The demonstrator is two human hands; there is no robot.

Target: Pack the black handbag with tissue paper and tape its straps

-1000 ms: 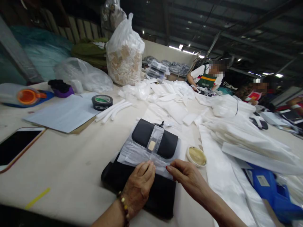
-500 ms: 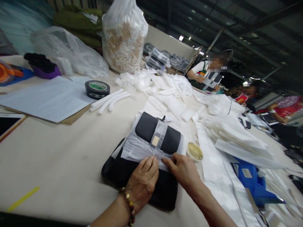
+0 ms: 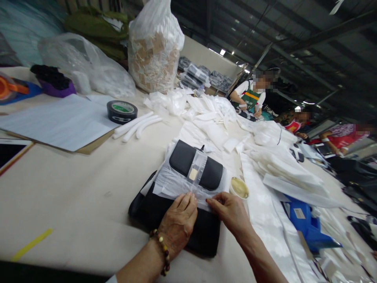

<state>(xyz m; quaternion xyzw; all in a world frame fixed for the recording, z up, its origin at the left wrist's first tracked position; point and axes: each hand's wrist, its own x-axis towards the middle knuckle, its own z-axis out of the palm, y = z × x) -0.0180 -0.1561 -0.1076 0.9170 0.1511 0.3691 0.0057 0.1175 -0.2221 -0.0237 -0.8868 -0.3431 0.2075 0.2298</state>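
Table (image 3: 94,204) cream, roof (image 3: 232,23) dim; left hand (image 3: 179,226) laid flat on white sheet (image 3: 169,184), right hand (image 3: 232,214) seemingly pinching its edge.

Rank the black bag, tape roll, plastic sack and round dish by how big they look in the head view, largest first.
1. black bag
2. plastic sack
3. tape roll
4. round dish
The black bag sits nearer the camera than the plastic sack.
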